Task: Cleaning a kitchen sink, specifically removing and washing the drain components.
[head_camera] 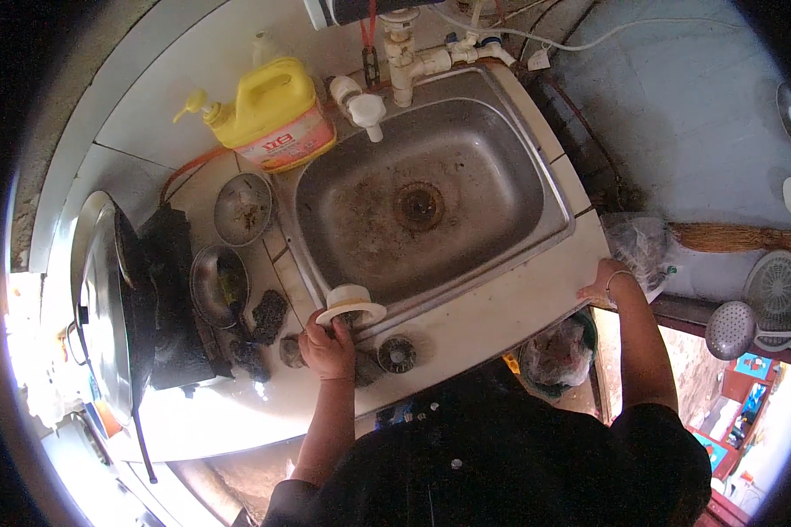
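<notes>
Beside the near left corner of the stainless steel sink (501, 263), my left hand (328, 344) holds a small white flanged cup-like piece, perhaps a sink strainer (349, 298), by its rim. My right hand (610, 280), with a bracelet at the wrist, rests on the right end of the counter's front edge and holds nothing that I can see. Brown grime marks the basin around its drain (420, 205). A white plastic tap (367, 110) reaches over the far left edge. A round dark-centred stopper or lid (397, 354) lies on the counter right of my left hand.
A yellow pump jug (277, 112) stands behind the sink's left side. Two metal bowls (242, 209), (219, 286) and a dark scouring pad (269, 316) lie left of the sink. Farther left is a large pan lid (109, 316). A bin with a plastic bag (559, 356) stands below the counter.
</notes>
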